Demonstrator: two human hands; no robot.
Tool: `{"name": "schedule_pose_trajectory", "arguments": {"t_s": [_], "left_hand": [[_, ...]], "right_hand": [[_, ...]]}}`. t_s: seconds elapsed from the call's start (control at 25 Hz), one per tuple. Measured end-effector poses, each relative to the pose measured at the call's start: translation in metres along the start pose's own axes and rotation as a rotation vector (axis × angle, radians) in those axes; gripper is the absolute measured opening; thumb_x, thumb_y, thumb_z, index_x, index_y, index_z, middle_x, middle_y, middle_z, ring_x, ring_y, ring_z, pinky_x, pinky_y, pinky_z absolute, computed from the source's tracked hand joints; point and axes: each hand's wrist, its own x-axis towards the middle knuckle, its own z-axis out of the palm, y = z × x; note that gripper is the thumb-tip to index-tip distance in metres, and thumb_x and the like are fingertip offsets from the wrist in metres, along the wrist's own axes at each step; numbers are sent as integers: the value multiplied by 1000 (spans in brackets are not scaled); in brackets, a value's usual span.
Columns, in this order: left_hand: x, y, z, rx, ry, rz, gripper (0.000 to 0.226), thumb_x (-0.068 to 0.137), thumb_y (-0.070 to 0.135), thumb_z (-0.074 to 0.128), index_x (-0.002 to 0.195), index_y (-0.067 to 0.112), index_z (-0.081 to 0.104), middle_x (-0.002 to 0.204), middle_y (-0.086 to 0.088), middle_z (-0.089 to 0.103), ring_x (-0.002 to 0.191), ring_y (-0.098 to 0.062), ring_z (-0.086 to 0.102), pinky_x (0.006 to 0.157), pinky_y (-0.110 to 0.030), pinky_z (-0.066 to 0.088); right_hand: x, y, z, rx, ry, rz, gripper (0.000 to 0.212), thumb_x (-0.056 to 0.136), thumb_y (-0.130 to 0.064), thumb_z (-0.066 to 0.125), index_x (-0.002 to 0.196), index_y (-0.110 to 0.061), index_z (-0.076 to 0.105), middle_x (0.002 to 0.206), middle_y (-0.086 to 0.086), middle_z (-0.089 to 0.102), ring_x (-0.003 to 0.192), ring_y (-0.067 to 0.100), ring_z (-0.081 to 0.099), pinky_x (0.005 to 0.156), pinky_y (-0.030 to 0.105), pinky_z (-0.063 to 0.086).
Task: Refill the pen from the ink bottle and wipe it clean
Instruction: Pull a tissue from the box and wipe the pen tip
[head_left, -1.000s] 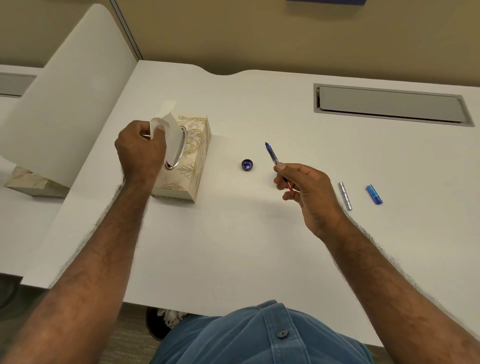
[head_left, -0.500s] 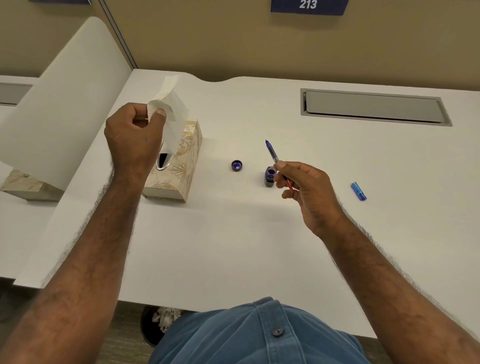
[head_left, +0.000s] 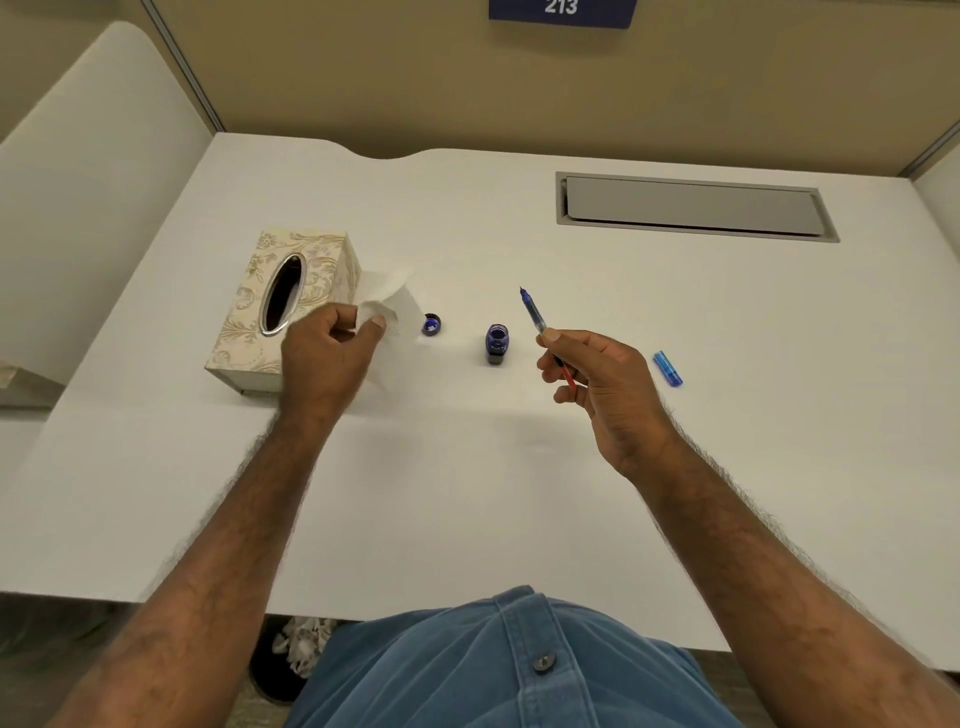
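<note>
Both hands (head_left: 324, 358) (head_left: 602, 384) raised, fingers curled, seemingly pinching, forearms extended forward.

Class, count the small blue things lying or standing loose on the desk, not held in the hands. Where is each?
3: bottle cap beside the tissue, open ink bottle mid-desk, blue pen cap far right. Others may be hidden.

On the counter (head_left: 467, 493), an ink bottle (head_left: 497, 343) stands at centre; its cap (head_left: 431, 324) lies at 9 o'clock, a tissue box (head_left: 283, 306) farther that way, a pen cap (head_left: 667, 368) at 3 o'clock, a hatch (head_left: 693, 206) at 1 o'clock
</note>
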Motion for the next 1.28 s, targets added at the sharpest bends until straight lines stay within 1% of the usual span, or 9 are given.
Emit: {"name": "schedule_pose_trajectory", "arguments": {"t_s": [0.2,0.28,0.4,0.56,0.72,0.88,1.04,1.16,1.28], "left_hand": [[-22,-38,28,83,-90,-90,16,88,30,80,90,15,77,82,2,75,81,-24,74,79,-45,64],[-30,-45,35,134,-113,-70,14,91,26,78,92,12,76,81,3,73,78,-20,71,74,-36,60],[-38,-52,40,160,-148,-8,12,91,22,78,100,14,74,92,2,75,83,-17,69,75,-33,58],[-45,-61,45,266,-197,157,38,86,11,79,121,17,68,110,-1,65,97,-22,63,86,-38,56],[-49,-66,48,450,-231,324,58,77,16,88,130,20,64,119,-5,57,111,-30,56,94,-44,52],[-50,-66,53,543,-152,420,39,80,27,88,115,17,72,110,-8,58,103,-30,55,83,-44,49],[-50,-75,59,638,-164,516,20,91,31,77,104,16,74,101,-6,65,95,-32,59,76,-42,44],[-54,-75,60,648,-186,551,21,97,32,62,100,16,76,96,-3,73,91,-32,64,76,-42,43],[-53,-71,60,633,-185,533,27,104,27,55,111,14,77,92,-5,79,89,-33,69,80,-44,47]], "right_hand": [[2,0,-6,-10,6,9,20,96,-30,76,101,-12,83,84,4,75,83,17,65,73,35,51],[2,1,-7,-10,6,10,18,96,-29,75,100,-14,83,84,4,75,82,17,65,73,35,51],[4,2,-7,-19,11,17,18,97,-30,75,99,-15,83,84,4,75,83,17,65,74,36,52],[6,2,-5,-23,13,24,18,96,-31,75,99,-14,83,84,3,75,83,17,66,74,36,52],[6,3,-4,-20,12,25,20,96,-31,76,100,-12,82,84,3,75,82,17,66,74,36,52],[6,5,-3,-22,12,22,21,95,-30,76,101,-11,82,83,3,75,82,17,65,72,35,52],[7,5,-3,-22,12,19,23,96,-30,76,102,-9,82,83,2,75,82,17,65,72,34,52],[8,4,-4,-29,21,17,27,96,-31,75,107,-6,81,84,2,76,83,17,66,73,35,52],[9,4,-5,-20,27,21,28,96,-30,75,109,-6,81,84,2,76,82,16,66,74,35,53]]}}
